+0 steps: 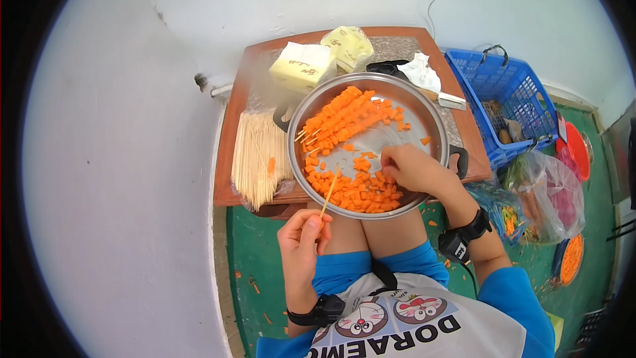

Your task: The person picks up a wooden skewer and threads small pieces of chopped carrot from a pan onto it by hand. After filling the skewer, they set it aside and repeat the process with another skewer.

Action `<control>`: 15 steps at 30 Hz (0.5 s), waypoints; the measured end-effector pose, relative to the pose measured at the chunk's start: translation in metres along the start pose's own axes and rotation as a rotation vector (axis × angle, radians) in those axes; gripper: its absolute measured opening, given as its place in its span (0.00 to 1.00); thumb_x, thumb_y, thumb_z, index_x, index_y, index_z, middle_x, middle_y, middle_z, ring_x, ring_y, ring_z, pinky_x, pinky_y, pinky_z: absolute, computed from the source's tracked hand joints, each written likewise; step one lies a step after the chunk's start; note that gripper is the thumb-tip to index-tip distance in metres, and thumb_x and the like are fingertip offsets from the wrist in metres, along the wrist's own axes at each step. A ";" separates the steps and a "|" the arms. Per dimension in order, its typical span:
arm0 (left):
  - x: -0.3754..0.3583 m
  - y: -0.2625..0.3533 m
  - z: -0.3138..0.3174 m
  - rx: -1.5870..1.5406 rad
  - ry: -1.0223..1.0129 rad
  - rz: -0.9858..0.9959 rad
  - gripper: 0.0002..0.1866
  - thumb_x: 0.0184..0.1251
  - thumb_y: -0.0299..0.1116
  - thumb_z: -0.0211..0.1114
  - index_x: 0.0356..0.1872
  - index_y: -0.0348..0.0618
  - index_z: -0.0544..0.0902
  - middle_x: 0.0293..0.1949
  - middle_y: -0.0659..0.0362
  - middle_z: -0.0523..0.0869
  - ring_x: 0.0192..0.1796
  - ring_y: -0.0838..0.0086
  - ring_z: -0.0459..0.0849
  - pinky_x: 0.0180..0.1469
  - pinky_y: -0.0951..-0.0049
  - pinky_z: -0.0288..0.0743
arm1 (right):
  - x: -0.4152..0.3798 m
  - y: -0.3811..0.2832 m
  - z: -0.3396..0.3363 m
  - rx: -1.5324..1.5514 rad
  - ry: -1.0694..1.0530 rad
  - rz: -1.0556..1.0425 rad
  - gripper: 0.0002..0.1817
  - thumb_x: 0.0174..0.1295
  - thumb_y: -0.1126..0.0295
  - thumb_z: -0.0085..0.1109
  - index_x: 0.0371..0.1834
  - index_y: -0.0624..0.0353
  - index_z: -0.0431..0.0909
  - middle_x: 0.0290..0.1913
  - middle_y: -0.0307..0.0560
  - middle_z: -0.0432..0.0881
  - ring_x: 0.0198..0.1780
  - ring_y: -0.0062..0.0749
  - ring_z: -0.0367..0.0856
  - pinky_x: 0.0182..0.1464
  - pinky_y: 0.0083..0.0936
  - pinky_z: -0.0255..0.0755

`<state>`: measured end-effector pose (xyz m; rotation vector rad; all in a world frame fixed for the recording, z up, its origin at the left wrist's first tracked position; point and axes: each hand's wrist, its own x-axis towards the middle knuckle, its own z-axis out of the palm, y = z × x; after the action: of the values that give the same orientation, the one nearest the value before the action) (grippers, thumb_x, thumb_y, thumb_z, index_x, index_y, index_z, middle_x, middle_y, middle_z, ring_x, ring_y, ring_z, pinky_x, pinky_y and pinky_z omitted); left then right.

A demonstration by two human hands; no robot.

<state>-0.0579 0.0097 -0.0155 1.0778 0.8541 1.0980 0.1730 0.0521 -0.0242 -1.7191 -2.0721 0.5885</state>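
**Threading carrot cubes onto skewers over a steel pan**

Seated at a low wooden table (228,146), knees under its near edge. Left hand (301,238) raised near the left knee, thumb and fingers closed on the lower end of a single bamboo skewer (329,193). Skewer tilted up and to the right, tip over the near rim of the steel pan (434,119), among the loose cubes; nothing threaded on it that can be made out. Right hand (407,167) inside the pan, palm down, fingertips pinched together at the loose carrot cubes (361,189); whether a cube is actually gripped cannot be told, fingertips partly hidden. Black wrist device on each forearm.

Pan contents: loose diced carrot heaped along the near side, bare metal in the middle, a few stray cubes at right. Finished carrot skewers (344,119) laid side by side across the far left part of the pan, stick ends pointing toward the left rim.

Left of the pan, touching the table top: bundle of unused bamboo skewers (258,152) in clear wrap, one carrot piece lying on it. Behind the pan: two yellowish plastic packets (305,66), a crumpled white bag, a knife (445,98) at the right rim. Right of the table: blue plastic crate (507,93), clear bags of vegetables on the green floor.
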 end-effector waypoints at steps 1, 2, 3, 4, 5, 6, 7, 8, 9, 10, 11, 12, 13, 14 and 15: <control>0.000 0.001 0.002 -0.008 0.024 0.013 0.10 0.62 0.33 0.48 0.30 0.35 0.73 0.14 0.63 0.67 0.13 0.87 0.58 0.14 0.88 0.48 | 0.000 0.002 -0.003 0.087 0.087 -0.016 0.04 0.48 0.74 0.53 0.26 0.64 0.73 0.20 0.51 0.74 0.23 0.38 0.74 0.28 0.27 0.68; 0.000 0.001 0.003 -0.016 0.048 0.025 0.08 0.61 0.29 0.49 0.31 0.35 0.74 0.16 0.63 0.68 0.14 0.87 0.60 0.15 0.88 0.49 | -0.001 0.000 -0.007 0.090 0.089 -0.013 0.04 0.48 0.74 0.53 0.26 0.64 0.73 0.20 0.51 0.74 0.23 0.38 0.74 0.28 0.27 0.68; 0.001 0.001 0.004 -0.014 0.044 0.023 0.08 0.61 0.29 0.49 0.31 0.35 0.74 0.16 0.63 0.68 0.14 0.87 0.60 0.15 0.88 0.49 | -0.002 -0.003 -0.014 0.176 0.154 0.036 0.06 0.49 0.73 0.54 0.27 0.64 0.73 0.20 0.50 0.74 0.25 0.35 0.74 0.28 0.27 0.68; 0.002 0.001 0.005 0.024 0.087 0.026 0.08 0.61 0.29 0.49 0.32 0.35 0.74 0.16 0.64 0.68 0.15 0.88 0.60 0.16 0.88 0.49 | -0.004 -0.006 -0.018 0.263 0.221 0.085 0.07 0.49 0.71 0.55 0.28 0.65 0.73 0.20 0.49 0.74 0.26 0.33 0.75 0.28 0.27 0.68; 0.003 0.001 0.006 0.061 0.130 0.029 0.08 0.60 0.29 0.50 0.32 0.35 0.74 0.16 0.65 0.68 0.15 0.88 0.60 0.16 0.88 0.50 | -0.004 -0.005 -0.018 0.265 0.225 0.087 0.07 0.49 0.71 0.55 0.28 0.65 0.73 0.20 0.49 0.74 0.26 0.33 0.75 0.28 0.27 0.68; 0.004 0.000 0.007 0.064 0.127 0.029 0.08 0.60 0.29 0.50 0.32 0.35 0.74 0.16 0.65 0.68 0.15 0.88 0.60 0.16 0.88 0.50 | -0.006 -0.005 -0.019 0.396 0.243 0.128 0.08 0.50 0.71 0.55 0.28 0.65 0.73 0.18 0.46 0.73 0.26 0.27 0.74 0.25 0.23 0.67; 0.005 0.001 0.007 0.016 0.110 0.035 0.08 0.60 0.29 0.51 0.32 0.35 0.74 0.17 0.66 0.68 0.16 0.88 0.60 0.17 0.89 0.50 | -0.006 -0.004 -0.019 0.528 0.259 0.168 0.08 0.51 0.70 0.55 0.28 0.65 0.74 0.17 0.42 0.72 0.25 0.21 0.73 0.23 0.19 0.66; 0.005 0.001 0.008 -0.033 0.092 0.041 0.07 0.60 0.29 0.52 0.32 0.35 0.75 0.17 0.67 0.68 0.17 0.89 0.60 0.17 0.89 0.51 | -0.008 -0.007 -0.022 0.531 0.262 0.170 0.08 0.51 0.70 0.55 0.28 0.65 0.74 0.17 0.42 0.72 0.25 0.21 0.73 0.23 0.19 0.66; 0.005 0.000 0.009 -0.030 0.091 0.040 0.07 0.60 0.29 0.52 0.32 0.35 0.75 0.17 0.67 0.68 0.17 0.89 0.60 0.17 0.89 0.51 | -0.011 -0.011 -0.027 0.819 0.188 0.250 0.08 0.52 0.71 0.55 0.30 0.65 0.74 0.19 0.40 0.72 0.25 0.19 0.72 0.23 0.17 0.68; 0.004 0.000 0.010 0.074 0.105 0.067 0.07 0.59 0.29 0.53 0.32 0.35 0.75 0.18 0.66 0.69 0.18 0.89 0.61 0.19 0.89 0.52 | -0.012 -0.013 -0.030 1.104 0.108 0.327 0.07 0.52 0.72 0.55 0.31 0.65 0.74 0.21 0.38 0.72 0.26 0.17 0.72 0.24 0.15 0.70; 0.004 0.000 0.011 0.178 0.121 0.094 0.07 0.58 0.29 0.54 0.31 0.35 0.75 0.19 0.66 0.69 0.19 0.90 0.61 0.20 0.89 0.53 | -0.012 -0.013 -0.030 1.106 0.109 0.326 0.07 0.52 0.72 0.55 0.31 0.65 0.74 0.21 0.38 0.72 0.26 0.17 0.72 0.24 0.15 0.70; 0.004 -0.003 0.018 0.343 0.168 0.169 0.07 0.57 0.29 0.56 0.30 0.33 0.75 0.21 0.65 0.73 0.22 0.88 0.65 0.24 0.89 0.58 | -0.012 -0.013 -0.029 1.241 0.085 0.284 0.07 0.52 0.73 0.54 0.32 0.65 0.74 0.24 0.38 0.72 0.27 0.18 0.73 0.28 0.15 0.73; 0.003 -0.005 0.020 0.346 0.172 0.170 0.07 0.57 0.29 0.56 0.30 0.33 0.75 0.21 0.65 0.73 0.22 0.88 0.65 0.24 0.89 0.58 | -0.013 -0.014 -0.029 1.376 0.058 0.239 0.07 0.51 0.75 0.54 0.33 0.64 0.73 0.27 0.38 0.73 0.28 0.19 0.74 0.32 0.16 0.75; 0.003 -0.007 0.022 0.393 0.189 0.188 0.07 0.57 0.29 0.57 0.30 0.33 0.75 0.22 0.64 0.74 0.24 0.87 0.67 0.26 0.88 0.61 | -0.013 -0.012 -0.028 1.375 0.056 0.234 0.07 0.51 0.75 0.54 0.33 0.64 0.73 0.27 0.38 0.73 0.28 0.19 0.74 0.32 0.16 0.75; 0.004 -0.010 0.023 0.439 0.204 0.206 0.08 0.56 0.28 0.57 0.31 0.32 0.75 0.23 0.63 0.75 0.26 0.85 0.69 0.28 0.87 0.63 | -0.013 -0.009 -0.027 1.490 -0.001 0.263 0.08 0.51 0.76 0.54 0.35 0.64 0.72 0.29 0.39 0.73 0.30 0.21 0.75 0.36 0.18 0.75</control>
<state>-0.0325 0.0071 -0.0187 1.4585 1.2037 1.2393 0.1823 0.0399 0.0033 -0.9648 -0.7699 1.6116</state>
